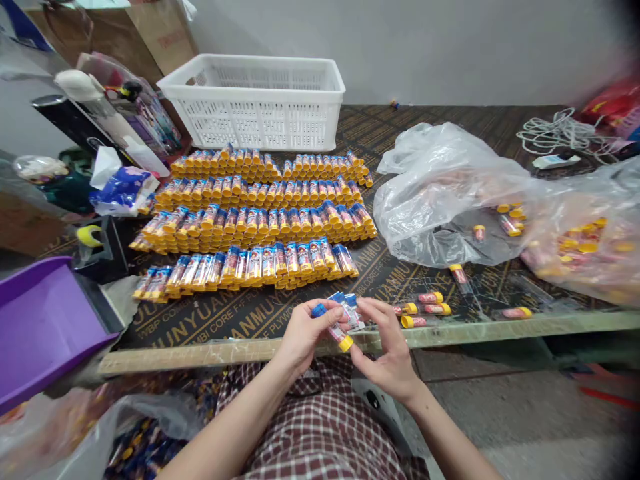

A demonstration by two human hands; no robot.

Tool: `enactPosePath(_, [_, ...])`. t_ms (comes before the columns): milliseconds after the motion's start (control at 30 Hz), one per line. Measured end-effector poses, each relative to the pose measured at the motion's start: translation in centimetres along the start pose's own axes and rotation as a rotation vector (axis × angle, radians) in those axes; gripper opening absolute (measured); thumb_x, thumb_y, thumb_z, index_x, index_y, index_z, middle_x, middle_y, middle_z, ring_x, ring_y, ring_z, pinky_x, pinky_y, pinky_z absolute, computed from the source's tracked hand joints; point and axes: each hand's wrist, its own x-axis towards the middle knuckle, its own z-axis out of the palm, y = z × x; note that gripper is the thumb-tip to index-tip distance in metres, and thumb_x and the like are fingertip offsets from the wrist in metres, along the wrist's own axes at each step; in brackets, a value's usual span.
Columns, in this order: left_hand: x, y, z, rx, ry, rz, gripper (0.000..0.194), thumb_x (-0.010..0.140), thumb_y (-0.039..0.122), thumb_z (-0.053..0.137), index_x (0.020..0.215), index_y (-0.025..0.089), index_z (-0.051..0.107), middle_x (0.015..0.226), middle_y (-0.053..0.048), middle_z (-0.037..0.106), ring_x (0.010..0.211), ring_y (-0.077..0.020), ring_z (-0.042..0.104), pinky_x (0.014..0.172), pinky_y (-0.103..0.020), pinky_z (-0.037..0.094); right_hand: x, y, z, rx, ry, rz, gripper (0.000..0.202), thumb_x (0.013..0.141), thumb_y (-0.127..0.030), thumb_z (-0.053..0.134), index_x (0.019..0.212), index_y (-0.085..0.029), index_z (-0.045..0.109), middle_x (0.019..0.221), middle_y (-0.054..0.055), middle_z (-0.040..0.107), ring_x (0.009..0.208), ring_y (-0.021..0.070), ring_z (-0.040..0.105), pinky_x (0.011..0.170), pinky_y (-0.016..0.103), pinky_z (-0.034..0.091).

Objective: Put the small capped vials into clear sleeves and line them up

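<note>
My left hand (pixel 304 340) is closed on a small clear tube (pixel 331 325) with a blue end and a yellow cap, tilted over the table's front edge. My right hand (pixel 389 353) is beside it, thumb and fingers spread apart, the thumb close to the yellow cap. Small blue-and-white printed pieces, perhaps labels (pixel 352 312), show between the hands; whether either hand grips them I cannot tell. Just right of my fingers lie several loose yellow-capped tubes (pixel 431 297). Beyond my hands, stacked rows of labelled tubes (pixel 270 261) have their yellow ends facing me.
A white plastic basket (pixel 255 117) stands against the wall. Clear plastic bags (pixel 425 193) with more tubes lie at the right, near a coiled white cable (pixel 560 137). At the left are a purple dustpan-like scoop (pixel 50 327), a tape dispenser (pixel 103 250) and bottles (pixel 95 100).
</note>
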Motion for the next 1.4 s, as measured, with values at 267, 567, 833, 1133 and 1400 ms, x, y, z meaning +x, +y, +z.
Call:
enactPosePath(267, [-1.1,0.7,0.4,-0.170,-0.088,-0.067,0.043,0.069,0.016,0.071,0.108,0.014,0.052,0.089,-0.009,0.072,0.081,-0.0195,0.070,0.079,-0.030,0.051,0.1,0.2,0.1,-0.092,0.044,-0.043,0.057,0.074,-0.009,0.059,0.127,-0.029,0.049,0.134,0.008,0.041,0.116,0.0257,0.049,0.094,0.045,0.047])
enactPosePath(567, [-0.2,-0.2,0.2,0.084,-0.031,-0.047,0.045,0.051,0.035,0.086,0.080,0.011,0.063,0.067,-0.003,0.068,0.059,-0.0128,0.062,0.056,-0.022,0.048,1.0,0.0,0.0,0.130,-0.227,-0.035,0.083,0.065,-0.005,0.052,0.142,-0.026,0.027,0.145,0.008,0.034,0.134,0.0260,0.034,0.111,0.046,0.032])
enactPosePath(833, [-0.6,0.2,-0.1,0.082,-0.178,-0.100,0.036,0.066,0.039,0.077,0.085,0.010,0.070,0.074,-0.006,0.068,0.062,-0.0104,0.060,0.061,-0.022,0.048,1.1,0.6,0.2,0.199,-0.235,-0.011,0.086,0.061,-0.005,0.052,0.141,-0.027,0.028,0.136,0.007,0.044,0.126,0.0244,0.043,0.108,0.043,0.037])
enactPosePath(1133, [-0.9,0.3,0.1,0.077,-0.130,-0.114,0.041,0.058,0.033,0.083,0.087,0.009,0.066,0.071,-0.003,0.065,0.058,-0.0083,0.056,0.057,-0.021,0.047,0.7,0.5,0.5,0.323,-0.189,0.049,0.091,0.057,-0.001,0.050,0.141,-0.027,0.027,0.135,0.008,0.043,0.123,0.0248,0.048,0.103,0.041,0.044])
enactPosePath(1400, [-1.2,0.4,0.4,0.055,-0.118,-0.110,0.043,0.055,0.034,0.084,0.085,0.008,0.065,0.070,-0.003,0.064,0.058,-0.0080,0.056,0.056,-0.020,0.046,0.7,0.4,0.8,0.362,-0.152,0.040,0.090,0.057,-0.002,0.051,0.141,-0.026,0.027,0.136,0.009,0.044,0.122,0.0255,0.049,0.102,0.043,0.045])
